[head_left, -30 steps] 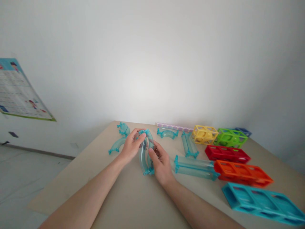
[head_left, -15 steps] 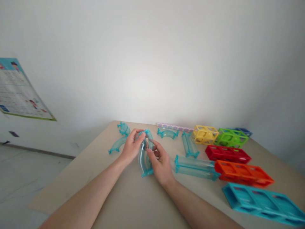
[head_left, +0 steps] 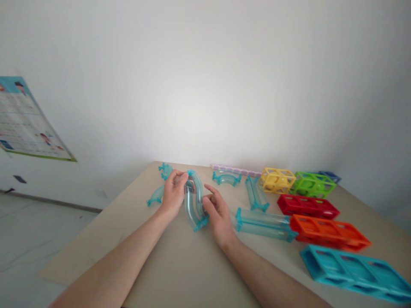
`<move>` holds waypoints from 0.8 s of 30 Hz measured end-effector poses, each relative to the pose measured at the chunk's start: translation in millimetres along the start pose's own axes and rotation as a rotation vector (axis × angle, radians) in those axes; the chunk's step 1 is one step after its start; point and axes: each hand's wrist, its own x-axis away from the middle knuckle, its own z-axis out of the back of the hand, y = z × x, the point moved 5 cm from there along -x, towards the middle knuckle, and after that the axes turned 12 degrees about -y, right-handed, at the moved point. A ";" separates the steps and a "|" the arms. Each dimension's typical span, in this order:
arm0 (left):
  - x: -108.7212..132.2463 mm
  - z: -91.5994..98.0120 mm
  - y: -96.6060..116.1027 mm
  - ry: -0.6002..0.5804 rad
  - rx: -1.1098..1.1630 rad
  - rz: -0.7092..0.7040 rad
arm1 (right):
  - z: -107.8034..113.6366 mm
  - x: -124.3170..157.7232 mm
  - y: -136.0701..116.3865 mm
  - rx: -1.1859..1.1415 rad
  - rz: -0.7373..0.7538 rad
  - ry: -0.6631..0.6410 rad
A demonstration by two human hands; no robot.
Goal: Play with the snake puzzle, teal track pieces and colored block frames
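Note:
My left hand (head_left: pixel 174 194) is closed on the upper end of a clear blue curved tube track (head_left: pixel 189 208). The track is an S-like bend, tilted, with teal connectors at its ends. Beside its right edge is my right hand (head_left: pixel 219 216), index finger raised and fingers apart; the thumb tip is at the track's edge, and I cannot tell if it touches. Behind my left hand lies a curved track piece (head_left: pixel 156 196), partly covered by that hand. Farther back sits a small teal connector piece (head_left: pixel 165 170).
Right of my hands lie a straight clear tube (head_left: pixel 265 224), another straight tube (head_left: pixel 256 194) and an arched piece (head_left: pixel 226 178). Farther right stand block frames: yellow (head_left: pixel 276 180), green (head_left: pixel 314 184), red (head_left: pixel 308 206), orange (head_left: pixel 330 232) and turquoise (head_left: pixel 356 270). A purple strip (head_left: pixel 236 170) lies by the wall.
The curved track has turned slightly and its upper end has shifted left with my left hand. My right hand's fingers have loosened and spread away from it.

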 end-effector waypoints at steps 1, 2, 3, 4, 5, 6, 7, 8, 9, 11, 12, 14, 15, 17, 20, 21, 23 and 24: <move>-1.3 3.1 0.9 0.044 0.036 -0.020 | -0.6 0.1 -0.3 0.016 -0.001 -0.010; -2.6 6.0 1.8 0.081 0.080 -0.038 | -1.4 0.1 0.0 0.049 -0.011 -0.020; -3.9 8.5 2.5 0.106 0.129 -0.050 | -2.0 0.0 0.6 0.095 -0.025 -0.025; -5.1 10.4 3.0 0.118 0.178 -0.057 | -2.1 -0.2 1.3 0.149 -0.040 -0.021; -6.0 11.8 3.3 0.117 0.221 -0.059 | -1.3 -0.5 1.7 0.202 -0.050 -0.003; -6.7 12.5 3.4 0.102 0.252 -0.055 | 0.4 -0.7 1.6 0.249 -0.051 0.027; -7.0 12.5 3.0 0.075 0.273 -0.046 | 2.8 -0.7 0.5 0.291 -0.039 0.065; -6.9 12.0 2.4 0.041 0.283 -0.034 | 5.5 -0.5 -1.5 0.327 -0.012 0.107; -6.4 11.3 1.5 0.007 0.285 -0.023 | 8.0 -0.1 -4.1 0.359 0.023 0.145; -4.9 9.5 -0.4 -0.062 0.267 -0.009 | 11.6 1.3 -9.8 0.421 0.095 0.196; -4.0 8.6 -1.3 -0.091 0.241 -0.006 | 12.4 2.2 -12.7 0.456 0.128 0.210; -2.7 7.1 -2.2 -0.135 0.120 0.000 | 12.5 3.8 -17.3 0.532 0.171 0.220; -2.3 6.4 -2.4 -0.151 0.025 0.002 | 12.1 4.4 -19.3 0.578 0.183 0.223; -2.0 4.7 -2.6 -0.179 -0.188 0.000 | 10.9 5.5 -24.2 0.705 0.195 0.242; -2.1 0.9 -7.6 -0.234 -0.396 0.014 | 7.5 7.6 -34.6 0.952 0.193 0.281; -2.1 -0.1 -11.0 -0.250 -0.421 0.026 | 5.4 8.7 -38.8 1.015 0.204 0.283; -1.6 -0.6 -19.1 -0.256 -0.435 0.055 | -1.6 11.3 -46.2 1.052 0.266 0.220; -1.1 -0.4 -23.3 -0.251 -0.436 0.064 | -6.3 12.8 -48.8 1.027 0.315 0.157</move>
